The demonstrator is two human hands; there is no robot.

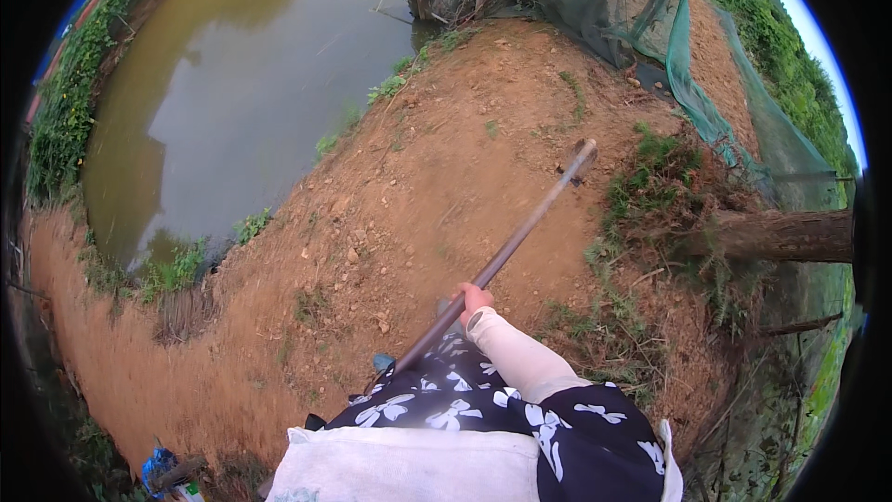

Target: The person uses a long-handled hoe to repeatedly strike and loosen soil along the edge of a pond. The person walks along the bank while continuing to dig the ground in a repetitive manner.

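Note:
My right hand [477, 301], in a pale sleeve, is closed around the brown shaft of a long-handled hoe [512, 245]. The shaft slants from beside my body up to the right. At its far end, a dark metal head [582, 159] is close to the bare reddish soil; whether it touches the ground cannot be made out. The shaft's near end is hidden against my dark, flower-printed clothing [453, 397]. My left hand is out of view.
A murky pond [265, 84] borders the dirt path [418, 209] on the left. On the right are cut brush [655, 174], a tree trunk [780, 236] and green netting [686, 77]. A blue plastic bag [159, 466] lies at lower left.

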